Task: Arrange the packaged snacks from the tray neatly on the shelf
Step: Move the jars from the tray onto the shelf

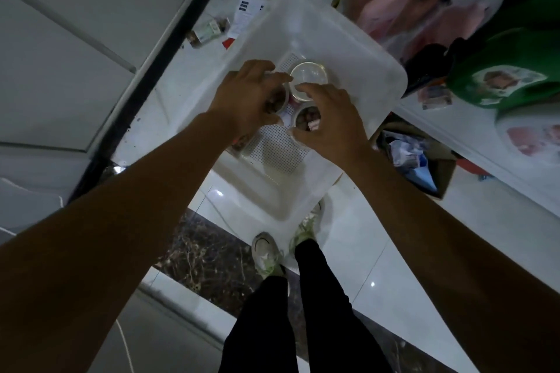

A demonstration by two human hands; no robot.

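Tray (363, 48) below; left hand (251, 94) palm-down, curled round left tub (277, 100); right hand (330, 121) likewise round right tub (306, 118).

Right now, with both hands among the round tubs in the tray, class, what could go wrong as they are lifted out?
1. The lidded tub, the left tub and the right tub sit packed together, so lifting one may tip or drag a neighbour.
2. The left hand and right hand both reach in from above; a grip on the rim alone could slip, dropping a tub into the tray.
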